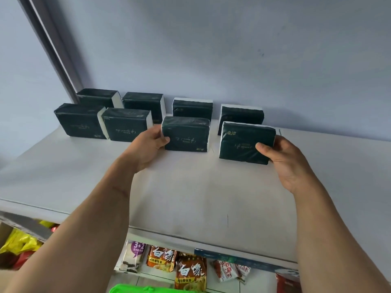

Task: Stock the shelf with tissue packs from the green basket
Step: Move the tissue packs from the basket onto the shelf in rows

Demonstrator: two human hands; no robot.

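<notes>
On shelf point(190, 187): dark-green tissue packs point(186, 134), white ends.

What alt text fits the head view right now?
Two bare hands each grip a dark green tissue pack: left hand, right hand. Six more packs stand behind on the white shelf. The green basket peeks below.

Soft, even, bluish daylight fills the view, moderately bright, with no hard glare. Faint shadows pool on the shelf top point(190, 187) under the left hand point(146, 149) and right hand point(283, 163). Straight lines bow toward the edges. Detail beyond the grips looks slightly soft.
</notes>
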